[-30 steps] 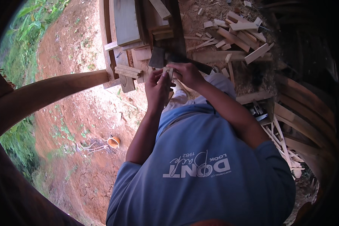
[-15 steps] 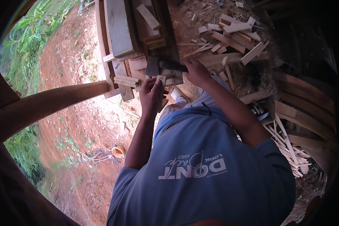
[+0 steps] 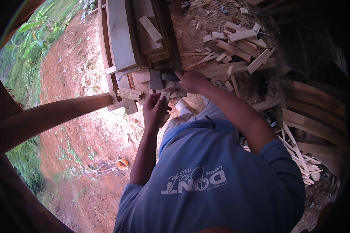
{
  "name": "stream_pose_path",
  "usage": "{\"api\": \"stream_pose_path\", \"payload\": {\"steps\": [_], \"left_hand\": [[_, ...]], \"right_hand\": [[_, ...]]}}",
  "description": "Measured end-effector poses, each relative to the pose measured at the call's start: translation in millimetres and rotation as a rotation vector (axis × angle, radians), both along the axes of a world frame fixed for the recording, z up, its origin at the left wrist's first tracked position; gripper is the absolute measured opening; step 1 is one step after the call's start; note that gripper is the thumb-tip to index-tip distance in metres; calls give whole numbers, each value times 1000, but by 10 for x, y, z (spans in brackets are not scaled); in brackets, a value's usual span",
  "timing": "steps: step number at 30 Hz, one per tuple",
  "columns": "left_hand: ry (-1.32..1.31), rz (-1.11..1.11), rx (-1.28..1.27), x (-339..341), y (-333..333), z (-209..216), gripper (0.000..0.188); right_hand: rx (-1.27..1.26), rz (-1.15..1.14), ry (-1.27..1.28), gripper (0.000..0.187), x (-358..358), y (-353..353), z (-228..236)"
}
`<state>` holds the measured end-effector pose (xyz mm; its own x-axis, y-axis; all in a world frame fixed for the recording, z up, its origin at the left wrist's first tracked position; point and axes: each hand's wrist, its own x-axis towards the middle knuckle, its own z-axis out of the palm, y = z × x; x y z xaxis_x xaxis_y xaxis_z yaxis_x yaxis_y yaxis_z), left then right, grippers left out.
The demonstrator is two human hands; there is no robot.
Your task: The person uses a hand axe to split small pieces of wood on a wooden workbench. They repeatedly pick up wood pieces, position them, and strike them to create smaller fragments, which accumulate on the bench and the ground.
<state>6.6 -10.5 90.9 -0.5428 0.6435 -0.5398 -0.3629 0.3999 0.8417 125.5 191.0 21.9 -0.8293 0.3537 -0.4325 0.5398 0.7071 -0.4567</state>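
Observation:
My right hand (image 3: 193, 81) is closed round the dark handle of a hatchet. The broad, dark hatchet head (image 3: 156, 80) sits low over the near end of the wooden bench, just beyond my left hand. In my closed left hand (image 3: 154, 108) is a small pale wood block (image 3: 166, 93), its upper end poking out between thumb and fingers towards the hatchet. A gap shows between block and blade. My fingers hide the block's lower part.
Long planks (image 3: 122, 35) lie stacked on the bench, with a loose wood strip (image 3: 151, 29) on top. Small stacked wood pieces (image 3: 129, 94) sit left of my left hand. A heap of offcuts (image 3: 241, 42) covers ground at the right. One curved beam (image 3: 62, 110) crosses the left side.
The view has shifted slightly. My right hand appears nearer to the hatchet head, with less handle showing between them. My left hand keeps hold of the wood block.

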Motion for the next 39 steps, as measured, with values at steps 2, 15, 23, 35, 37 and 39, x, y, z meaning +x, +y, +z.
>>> {"api": "stream_pose_path", "payload": {"steps": [2, 15, 23, 35, 37, 39], "left_hand": [[-6, 13, 10, 0, -32, -40, 27], [-34, 37, 12, 1, -65, -43, 27], [-34, 29, 19, 113, 29, -1, 26], [37, -10, 46, 114, 210, 61, 28], [52, -19, 15, 124, 230, 73, 28], [75, -17, 20, 123, 237, 33, 28]], "right_hand": [[-18, 14, -57, 50, -53, 55, 202], [-489, -268, 152, 55, 311, 168, 189], [-791, -637, 151, 31, 976, -186, 575], [-1023, -697, 322, 28, 1200, -792, 1396], [-922, -635, 325, 28, 1182, -831, 1381], [-854, -617, 290, 27, 1121, -842, 1423]]}}
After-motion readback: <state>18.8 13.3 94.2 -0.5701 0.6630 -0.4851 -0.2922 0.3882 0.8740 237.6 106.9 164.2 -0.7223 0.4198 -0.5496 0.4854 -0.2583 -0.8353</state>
